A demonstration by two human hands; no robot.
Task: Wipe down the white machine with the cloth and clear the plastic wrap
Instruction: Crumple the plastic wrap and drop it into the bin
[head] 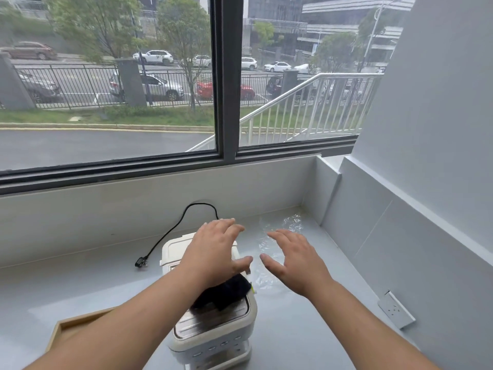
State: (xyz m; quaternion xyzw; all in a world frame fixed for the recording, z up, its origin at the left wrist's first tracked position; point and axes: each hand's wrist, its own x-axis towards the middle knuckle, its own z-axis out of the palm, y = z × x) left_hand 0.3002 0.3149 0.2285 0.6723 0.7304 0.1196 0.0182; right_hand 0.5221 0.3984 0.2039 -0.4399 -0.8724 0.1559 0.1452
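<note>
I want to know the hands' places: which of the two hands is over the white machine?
The left hand. It hovers above the white machine, near the black cloth; the right hand is over the plastic wrap.

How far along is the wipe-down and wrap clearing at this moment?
Done: nothing clearly; whether wiping has happened cannot be told. The dark cloth lies on top of the white machine, not held. In hand: nothing. The left hand hovers open over the machine, and the right hand reaches open above the plastic wrap, which lies crumpled on the counter. Left: clearing the wrap, perhaps wiping.
</note>
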